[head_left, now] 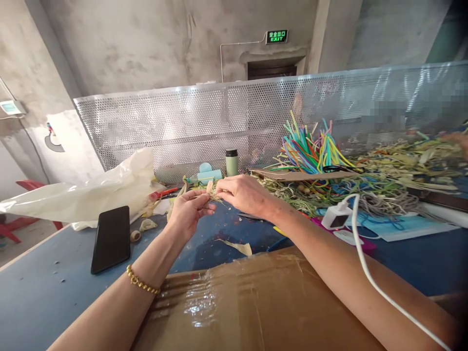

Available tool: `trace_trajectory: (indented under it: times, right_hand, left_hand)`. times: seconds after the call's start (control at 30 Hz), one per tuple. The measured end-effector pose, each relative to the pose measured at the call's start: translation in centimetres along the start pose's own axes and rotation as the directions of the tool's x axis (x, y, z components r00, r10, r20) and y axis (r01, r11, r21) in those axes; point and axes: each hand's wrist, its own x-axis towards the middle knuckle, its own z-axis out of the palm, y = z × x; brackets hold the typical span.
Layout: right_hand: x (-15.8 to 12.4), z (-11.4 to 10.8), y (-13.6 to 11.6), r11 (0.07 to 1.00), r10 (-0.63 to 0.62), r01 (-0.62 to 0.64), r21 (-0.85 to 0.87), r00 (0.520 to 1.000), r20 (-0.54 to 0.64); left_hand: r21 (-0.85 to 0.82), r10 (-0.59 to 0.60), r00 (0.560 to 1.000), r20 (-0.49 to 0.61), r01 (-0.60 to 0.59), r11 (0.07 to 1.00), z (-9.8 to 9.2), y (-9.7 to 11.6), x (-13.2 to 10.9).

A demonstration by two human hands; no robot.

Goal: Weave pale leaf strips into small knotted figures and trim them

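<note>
My left hand (190, 212) and my right hand (243, 194) meet above the blue table (44, 292), both pinched on a thin pale straw strip (211, 191) held between their fingertips. My left wrist wears a gold bead bracelet (142, 282). A taped cardboard box (256, 307) lies under my forearms at the near edge. A pale scrap of strip (237, 246) lies on the table below my hands.
A black phone (111, 238) lies left, beside a crumpled plastic bag (91, 195). A heap of coloured and straw strips (351, 165) fills the right, with a white charger and cable (338, 217). A green flask (231, 162) stands by the perforated metal screen (183, 122).
</note>
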Motion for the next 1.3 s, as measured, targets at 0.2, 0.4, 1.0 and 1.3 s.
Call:
trace_trajectory:
  times: [0.2,0.4,1.0,1.3]
  right_hand:
    - [-0.2,-1.5,2.0,0.991,0.119,-0.123,-0.057,0.99,-0.076]
    - [-0.4,-1.9,2.2,0.988,0.136,-0.133,-0.085,0.99,0.042]
    - [0.3,1.9,-1.3,0.773,0.432,-0.458,0.44,0.887,0.164]
    - [0.0,1.5,-1.3,0.958,0.218,-0.212,0.194,0.976,-0.015]
  left_hand:
    - [0.043,0.051,0.999,0.015,-0.051,0.998,-0.3,0.2,0.3]
    - [0.065,0.061,0.997,0.047,-0.064,0.996,-0.3,-0.1,0.4]
    - [0.239,0.207,0.976,0.063,-0.216,0.947,0.0,-0.4,0.2]
    - [0.256,0.202,0.978,0.047,-0.207,0.944,-0.1,-0.3,0.3]
